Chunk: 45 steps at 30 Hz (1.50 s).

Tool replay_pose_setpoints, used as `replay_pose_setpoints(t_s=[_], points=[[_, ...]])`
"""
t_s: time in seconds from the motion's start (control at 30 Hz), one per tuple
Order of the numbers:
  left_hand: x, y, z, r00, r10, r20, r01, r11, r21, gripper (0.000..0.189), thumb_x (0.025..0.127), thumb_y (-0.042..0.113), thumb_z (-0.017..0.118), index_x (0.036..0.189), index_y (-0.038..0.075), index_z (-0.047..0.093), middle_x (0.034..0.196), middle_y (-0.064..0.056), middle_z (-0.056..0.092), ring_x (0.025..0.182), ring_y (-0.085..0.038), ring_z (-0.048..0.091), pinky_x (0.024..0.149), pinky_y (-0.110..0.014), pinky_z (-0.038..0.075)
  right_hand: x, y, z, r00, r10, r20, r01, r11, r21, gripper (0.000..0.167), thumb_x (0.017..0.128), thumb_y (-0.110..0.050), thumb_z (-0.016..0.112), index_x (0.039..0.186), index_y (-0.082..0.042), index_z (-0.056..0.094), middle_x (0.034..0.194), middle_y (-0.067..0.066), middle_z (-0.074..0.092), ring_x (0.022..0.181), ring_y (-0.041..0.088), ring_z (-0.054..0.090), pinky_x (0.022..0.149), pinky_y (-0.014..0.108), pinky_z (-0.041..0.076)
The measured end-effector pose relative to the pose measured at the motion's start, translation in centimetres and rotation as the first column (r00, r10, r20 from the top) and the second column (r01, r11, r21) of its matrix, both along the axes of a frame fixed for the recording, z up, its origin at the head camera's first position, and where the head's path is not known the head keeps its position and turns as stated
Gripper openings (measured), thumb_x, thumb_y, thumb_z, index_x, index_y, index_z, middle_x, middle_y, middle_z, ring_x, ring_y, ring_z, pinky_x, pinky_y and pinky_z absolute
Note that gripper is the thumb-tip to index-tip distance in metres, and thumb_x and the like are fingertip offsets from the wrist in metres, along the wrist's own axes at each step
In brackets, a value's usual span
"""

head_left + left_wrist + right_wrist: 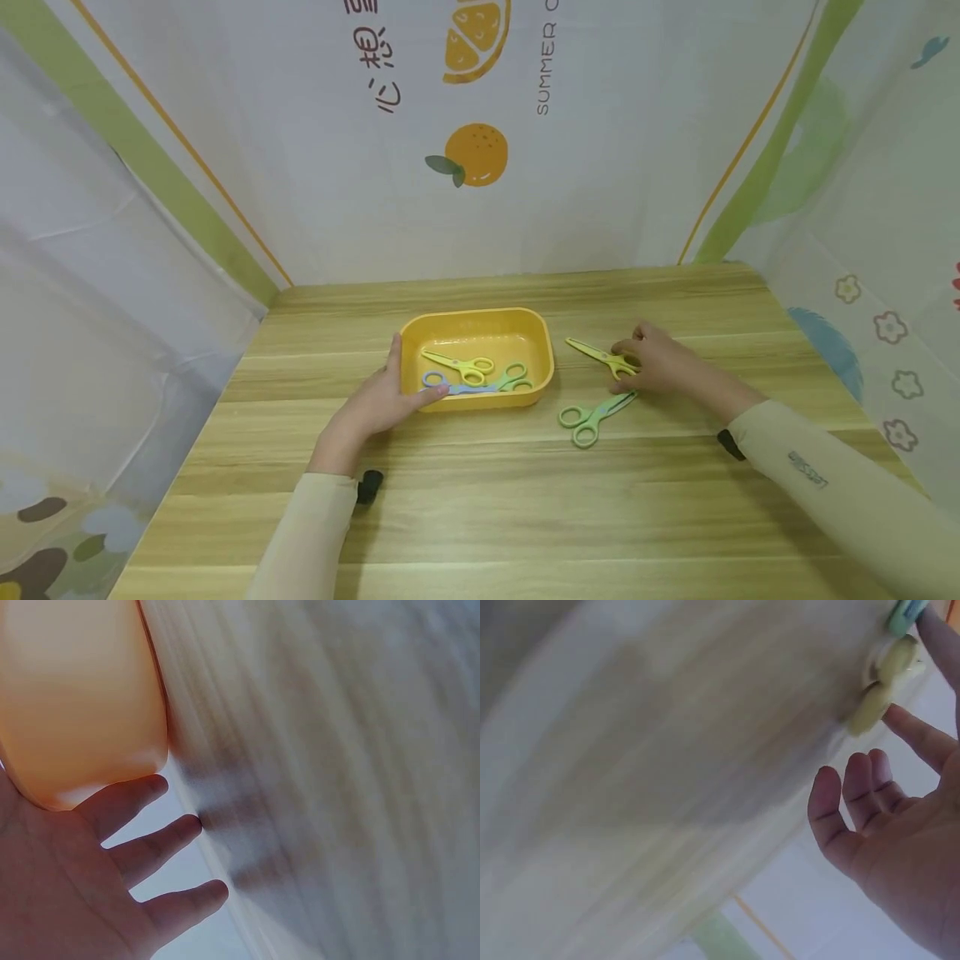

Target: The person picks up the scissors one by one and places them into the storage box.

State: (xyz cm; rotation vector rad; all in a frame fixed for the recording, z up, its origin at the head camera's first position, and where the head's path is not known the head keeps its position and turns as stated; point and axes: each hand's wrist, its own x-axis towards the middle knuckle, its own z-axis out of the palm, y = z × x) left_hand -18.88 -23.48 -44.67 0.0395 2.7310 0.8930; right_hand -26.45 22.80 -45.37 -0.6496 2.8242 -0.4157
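My left hand holds the left end of a yellow plastic basin. Its thumb crosses the front rim; the other fingers spread along the outside. Inside the basin lie yellow scissors, blue scissors and green scissors, the blue ones partly hidden by the thumb. On the table, my right hand pinches the handle loops of another pair of yellow scissors between thumb and index finger. Its other fingers curl loosely. Nearer me lie another pair of green scissors.
The wood-grain table extends in front of the basin and around it. A white printed cloth hangs along its back edge, and more cloth hangs at both sides. Both forearms wear light sleeves.
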Motion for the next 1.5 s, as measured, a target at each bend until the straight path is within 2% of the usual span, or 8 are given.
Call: replay_pose_setpoints(t_s=[0.13,0.33,0.63,0.93,1.07,1.33,1.5], points=[[-0.1,-0.1,0.3,1.000,-0.007,-0.005,0.007,1.000,0.004,0.141,0.083,0.090,0.061,0.167,0.017,-0.026,0.176,-0.025,0.019,0.155,-0.046,0.041,0.125,-0.062,0.036,0.3,0.9,-0.3,1.000,-0.007,0.018,0.008,0.999,-0.037,0.087,0.084,-0.057,0.087,0.152,-0.010,0.059,0.122,0.019,0.050,0.094,0.026,0.047,0.072,0.034,0.042],[-0.1,-0.1,0.3,1.000,-0.006,-0.005,0.006,1.000,0.002,0.141,0.083,0.091,0.060,0.167,0.018,-0.026,0.175,-0.026,0.022,0.152,-0.046,0.045,0.123,-0.062,0.038,0.6,1.5,-0.9,0.999,-0.009,0.049,0.013,0.996,-0.084,0.091,0.087,-0.058,0.084,0.157,-0.010,0.053,0.129,0.023,0.049,0.099,0.028,0.049,0.078,0.038,0.047],[-0.1,0.0,0.4,1.000,0.001,0.003,-0.001,1.000,0.004,0.141,0.082,0.092,0.060,0.167,0.019,-0.026,0.176,-0.025,0.020,0.155,-0.046,0.041,0.124,-0.062,0.036,0.7,2.0,-1.5,1.000,-0.008,0.014,0.009,0.993,-0.114,0.083,0.088,-0.053,0.085,0.153,-0.009,0.057,0.124,0.018,0.052,0.095,0.024,0.048,0.077,0.035,0.043],[-0.1,0.1,0.5,1.000,0.001,-0.001,-0.001,1.000,0.016,0.142,0.082,0.091,0.062,0.168,0.017,-0.024,0.175,-0.024,0.025,0.151,-0.043,0.047,0.123,-0.060,0.039,0.8,2.1,-1.6,1.000,-0.004,0.008,0.005,0.991,-0.136,0.081,0.088,-0.051,0.085,0.150,-0.007,0.060,0.124,0.018,0.053,0.094,0.023,0.050,0.076,0.033,0.043],[0.0,0.1,0.5,1.000,-0.001,0.001,0.001,1.000,0.011,0.142,0.082,0.091,0.062,0.168,0.018,-0.025,0.175,-0.025,0.024,0.152,-0.044,0.046,0.123,-0.061,0.038,1.0,2.1,-1.6,1.000,0.005,-0.006,-0.005,0.991,-0.134,0.081,0.088,-0.052,0.085,0.150,-0.005,0.060,0.128,0.019,0.053,0.093,0.022,0.051,0.076,0.033,0.044],[0.2,0.1,0.3,1.000,-0.004,0.007,0.004,1.000,0.008,0.141,0.083,0.091,0.061,0.167,0.018,-0.026,0.175,-0.026,0.022,0.154,-0.047,0.043,0.124,-0.062,0.038,1.3,2.3,-1.5,0.997,0.029,-0.075,-0.040,0.987,-0.156,0.080,0.086,-0.052,0.087,0.142,0.001,0.065,0.130,0.017,0.057,0.102,0.026,0.056,0.084,0.040,0.050],[0.1,0.1,0.2,1.000,-0.009,0.001,0.009,1.000,0.008,0.140,0.084,0.089,0.061,0.167,0.017,-0.026,0.175,-0.026,0.022,0.153,-0.046,0.044,0.122,-0.062,0.038,1.2,2.4,-1.3,0.997,-0.018,-0.077,0.003,0.982,-0.189,0.085,0.082,-0.057,0.089,0.141,0.000,0.067,0.130,0.013,0.047,0.110,0.029,0.050,0.086,0.040,0.047]])
